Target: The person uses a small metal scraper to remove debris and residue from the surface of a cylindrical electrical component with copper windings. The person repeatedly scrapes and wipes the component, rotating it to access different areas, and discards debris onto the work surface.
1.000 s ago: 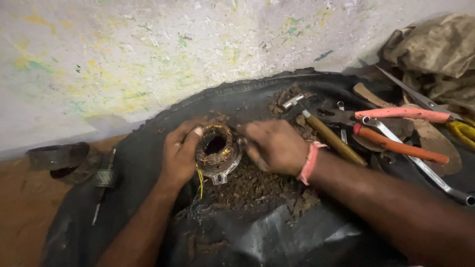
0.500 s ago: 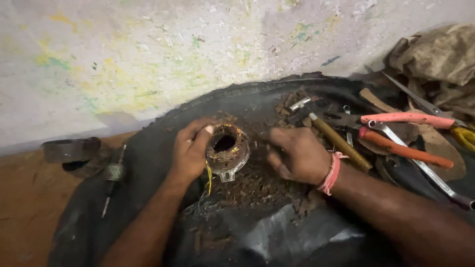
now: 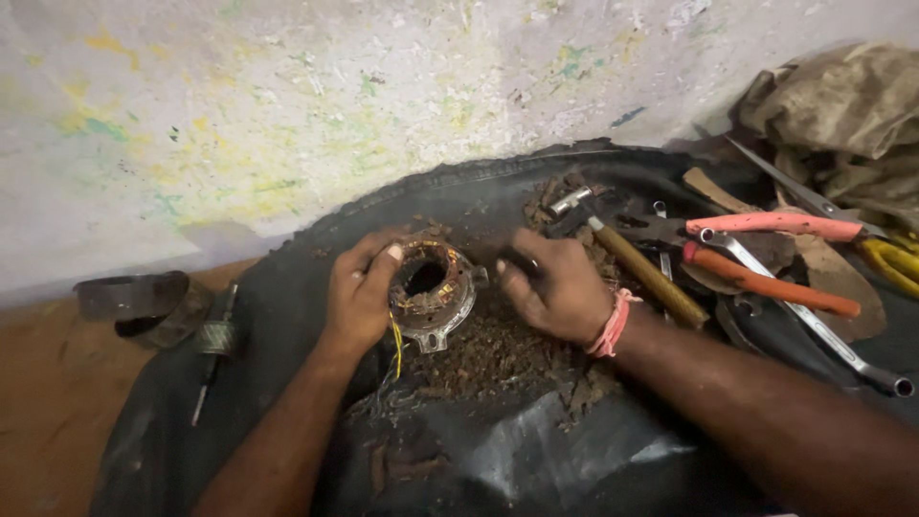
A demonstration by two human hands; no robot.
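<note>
Where a paint-flecked wall meets the floor, a black rubber sheet lies spread. Left hand fingers wrap the rusty motor ring; right hand fingers pinch a small dark tool just beside it. Beyond the right fingers lie orange-handled pliers; sheet edge left stays open.

A pale wall flecked with yellow and green paint meets a reddish-brown floor in dim light

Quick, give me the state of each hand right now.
Left hand: closed on the round rusty metal stator with copper windings.
Right hand: curled, a small dark object at its fingertips; the grip cannot be told.
</note>
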